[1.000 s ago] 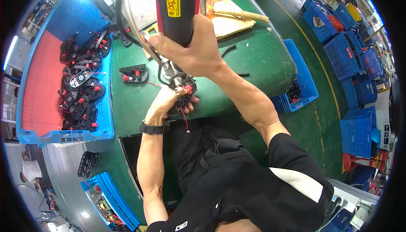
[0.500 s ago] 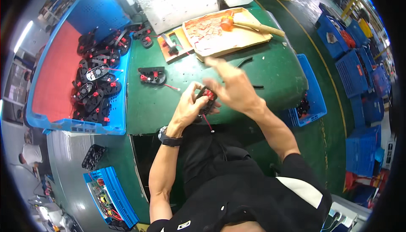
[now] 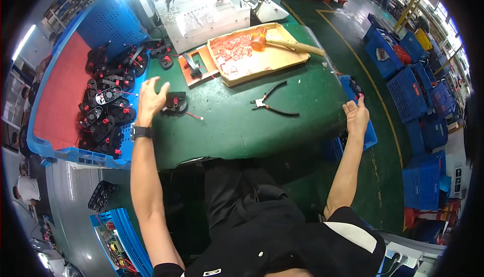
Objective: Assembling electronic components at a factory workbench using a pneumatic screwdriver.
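Note:
On the green table, my left hand (image 3: 150,99) is open, its fingers apart, beside a black plastic housing (image 3: 176,103) with a thin red wire and small white plug. The hand partly covers that housing. Past the table's right edge, my right hand (image 3: 357,117) is over a blue crate (image 3: 372,136), fingers curled. A black and red plastic housing (image 3: 358,89) shows at its fingertips, mostly too small to make out. Black-handled pliers (image 3: 260,103) lie with their handles spread in the middle of the table.
A large blue bin (image 3: 75,152) at the left holds several black housings. A cardboard tray (image 3: 282,69) with small red pieces and an orange-headed mallet (image 3: 292,45) lies at the back. Beside it sits an orange fixture plate (image 3: 205,55). Blue crates (image 3: 421,181) stand stacked on the right.
My hands have moved apart: the left went left to the housing on the table, the right out over the crate. The housing they held has left the middle. The pliers are now uncovered.

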Tool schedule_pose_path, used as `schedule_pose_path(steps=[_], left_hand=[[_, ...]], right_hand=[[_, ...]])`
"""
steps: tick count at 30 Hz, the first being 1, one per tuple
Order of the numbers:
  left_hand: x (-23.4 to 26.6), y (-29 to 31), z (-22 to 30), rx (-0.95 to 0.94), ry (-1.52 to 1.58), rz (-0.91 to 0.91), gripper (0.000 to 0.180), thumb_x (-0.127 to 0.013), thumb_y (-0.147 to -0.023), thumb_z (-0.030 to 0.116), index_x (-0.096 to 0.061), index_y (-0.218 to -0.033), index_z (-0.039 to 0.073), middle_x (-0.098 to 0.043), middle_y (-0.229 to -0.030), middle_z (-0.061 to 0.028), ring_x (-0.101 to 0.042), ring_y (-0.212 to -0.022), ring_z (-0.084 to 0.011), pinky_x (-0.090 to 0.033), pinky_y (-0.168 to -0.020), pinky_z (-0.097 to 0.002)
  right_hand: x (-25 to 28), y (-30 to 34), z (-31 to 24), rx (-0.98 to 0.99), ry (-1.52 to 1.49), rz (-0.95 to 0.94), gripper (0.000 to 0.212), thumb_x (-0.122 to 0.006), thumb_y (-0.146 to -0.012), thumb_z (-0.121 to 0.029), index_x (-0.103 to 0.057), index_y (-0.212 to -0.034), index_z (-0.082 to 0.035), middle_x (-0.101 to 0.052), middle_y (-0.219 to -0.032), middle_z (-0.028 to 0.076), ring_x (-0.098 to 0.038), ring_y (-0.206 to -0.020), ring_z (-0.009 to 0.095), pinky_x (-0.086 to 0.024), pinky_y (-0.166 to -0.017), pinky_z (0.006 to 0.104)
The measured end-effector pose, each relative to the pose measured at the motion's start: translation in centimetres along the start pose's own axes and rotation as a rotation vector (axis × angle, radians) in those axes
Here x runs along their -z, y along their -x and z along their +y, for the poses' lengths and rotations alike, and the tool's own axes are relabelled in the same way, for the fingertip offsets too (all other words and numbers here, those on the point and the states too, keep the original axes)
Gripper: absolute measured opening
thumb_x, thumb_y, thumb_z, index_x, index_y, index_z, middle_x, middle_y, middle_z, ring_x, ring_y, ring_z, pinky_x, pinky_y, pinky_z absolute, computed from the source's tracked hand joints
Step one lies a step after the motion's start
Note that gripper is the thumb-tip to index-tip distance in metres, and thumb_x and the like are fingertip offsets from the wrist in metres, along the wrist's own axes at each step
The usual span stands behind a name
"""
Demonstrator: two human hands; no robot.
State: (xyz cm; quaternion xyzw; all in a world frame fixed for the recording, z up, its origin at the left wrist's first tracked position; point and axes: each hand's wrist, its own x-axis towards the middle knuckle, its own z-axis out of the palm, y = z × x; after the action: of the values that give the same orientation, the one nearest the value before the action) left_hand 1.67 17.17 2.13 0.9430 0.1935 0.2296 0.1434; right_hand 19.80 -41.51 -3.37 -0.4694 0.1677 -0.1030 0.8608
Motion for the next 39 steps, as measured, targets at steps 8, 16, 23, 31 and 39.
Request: schedule_pose_path(steps=[8, 16, 23, 31, 39], left_hand=[[1.3, 0.0, -0.3, 0.047, 0.185, -0.483, 0.054, -0.068, -0.094, 0.042, -0.063, -0.130, 0.002, -0.070, -0.111, -0.0190, -0.068, -0.094, -0.0253, -0.054, -0.081, -0.0358], [2.1, 0.6, 3.8, -0.115, 0.047, -0.391, 0.057, -0.089, -0.070, 0.039, -0.068, -0.108, 0.001, -0.054, -0.103, -0.0160, -0.058, -0.095, -0.0298, -0.052, -0.084, -0.0369], [3.4, 4.3, 7.6, -0.148, 0.149, -0.141, 0.053, -0.090, -0.069, 0.020, -0.065, -0.111, 0.000, -0.064, -0.104, -0.0136, -0.066, -0.093, -0.0286, -0.054, -0.082, -0.0372], [-1.8, 12.6, 12.0, 0.275, 1.028, 0.139, 0.062, -0.087, -0.077, 0.010, -0.060, -0.132, -0.004, -0.066, -0.119, -0.0118, -0.063, -0.102, -0.0141, -0.051, -0.092, -0.0286], [-1.1, 13.2, 13.2, 0.231, 1.219, -0.488, 0.046, -0.081, -0.083, 0.009, -0.064, -0.124, -0.003, -0.069, -0.103, -0.0021, -0.063, -0.091, -0.0078, -0.052, -0.083, -0.0233]], right_hand=[[-18.3, 7.8, 3.2, 0.715, 0.940, -0.932, 0.027, -0.062, -0.096, -0.017, -0.070, -0.115, 0.000, -0.073, -0.092, 0.018, -0.069, -0.081, 0.024, -0.053, -0.074, 0.0360], [-29.5, 3.4, 15.7, 0.800, 1.711, -1.317, 0.023, -0.071, -0.086, -0.020, -0.073, -0.105, -0.008, -0.073, -0.091, 0.019, -0.071, -0.087, 0.034, -0.055, -0.079, 0.0450], [-25.9, 3.2, 15.1, 0.889, 1.269, -1.199, 0.018, -0.068, -0.089, -0.015, -0.072, -0.099, -0.001, -0.073, -0.089, 0.019, -0.071, -0.083, 0.031, -0.054, -0.077, 0.0404], [-20.2, 16.7, 9.0, -0.064, 0.463, -1.297, 0.014, -0.063, -0.099, -0.014, -0.069, -0.101, -0.001, -0.066, -0.090, 0.000, -0.058, -0.085, 0.009, -0.049, -0.080, 0.0254], [-16.3, 18.8, 10.9, 0.057, 0.628, -1.418, 0.012, -0.059, -0.100, -0.009, -0.060, -0.101, 0.002, -0.057, -0.085, -0.001, -0.050, -0.079, 0.006, -0.043, -0.070, 0.0237]])
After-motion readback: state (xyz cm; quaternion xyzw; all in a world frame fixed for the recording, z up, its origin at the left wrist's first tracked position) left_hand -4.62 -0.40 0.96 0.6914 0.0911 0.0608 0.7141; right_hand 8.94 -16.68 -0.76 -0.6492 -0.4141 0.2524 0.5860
